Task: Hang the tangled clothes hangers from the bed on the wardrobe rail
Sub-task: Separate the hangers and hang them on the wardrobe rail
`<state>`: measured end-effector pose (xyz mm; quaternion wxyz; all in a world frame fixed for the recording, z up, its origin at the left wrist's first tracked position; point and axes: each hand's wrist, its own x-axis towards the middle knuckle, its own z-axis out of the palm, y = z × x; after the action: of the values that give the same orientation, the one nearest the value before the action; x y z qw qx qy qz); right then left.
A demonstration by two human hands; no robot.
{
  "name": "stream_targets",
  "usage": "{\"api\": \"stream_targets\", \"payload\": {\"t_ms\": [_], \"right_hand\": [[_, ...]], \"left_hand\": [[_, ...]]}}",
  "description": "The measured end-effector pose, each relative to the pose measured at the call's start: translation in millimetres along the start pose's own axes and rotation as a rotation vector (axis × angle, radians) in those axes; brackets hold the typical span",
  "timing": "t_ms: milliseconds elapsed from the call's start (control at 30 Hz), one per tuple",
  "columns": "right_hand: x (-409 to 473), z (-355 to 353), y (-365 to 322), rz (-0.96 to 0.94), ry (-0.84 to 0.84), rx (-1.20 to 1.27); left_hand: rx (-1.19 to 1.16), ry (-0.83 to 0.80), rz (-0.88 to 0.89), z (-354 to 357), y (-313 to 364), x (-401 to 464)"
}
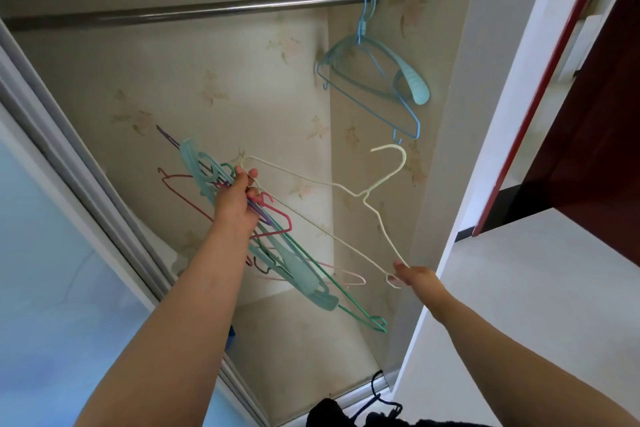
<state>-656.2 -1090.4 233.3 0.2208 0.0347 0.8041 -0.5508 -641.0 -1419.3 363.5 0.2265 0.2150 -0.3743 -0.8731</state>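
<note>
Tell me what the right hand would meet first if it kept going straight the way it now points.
Probably nothing soon. The right hand, pinching the white hanger's end, points up and left into the wardrobe. Its path looks free until the papered back wall, though depth is unclear and the bundle of hangers hangs nearby.

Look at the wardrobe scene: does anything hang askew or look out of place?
Yes. The white hanger is not on the rail; it lies tilted, stretched between the left hand, which also grips the hanger bundle, and the right hand. The blue hangers crowd the rail's far right end.
</note>
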Motion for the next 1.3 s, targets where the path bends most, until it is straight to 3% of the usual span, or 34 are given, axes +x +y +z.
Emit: {"api": "stream_targets", "payload": {"t_ms": [200,300,667,833,933,1100,1300], "right_hand": [[-7,-32,-12,0.103,-0.453,0.489],[-3,-46,-20,0.042,-0.494,0.567],[-12,-17,-78,-0.236,-0.226,0.591],[-21,6,-140,-0.564,0.051,0.116],[-18,11,-187,-0.654,0.174,-0.008],[0,8,-262,-0.719,0.351,-0.076],[39,-4,-290,-0.585,0.329,-0.289]], "left_hand": [[0.014,0.007,-0.025,0,2,4],[0.004,0.007,-0.041,2,4,5],[0.143,0.019,-0.069,-2,-10,8],[0.154,-0.065,-0.073,5,-6,5],[0.156,-0.092,-0.065,12,-1,1],[0.138,-0.133,-0.110,14,7,-5],[0.255,-0.230,-0.106,11,21,-17]]}}
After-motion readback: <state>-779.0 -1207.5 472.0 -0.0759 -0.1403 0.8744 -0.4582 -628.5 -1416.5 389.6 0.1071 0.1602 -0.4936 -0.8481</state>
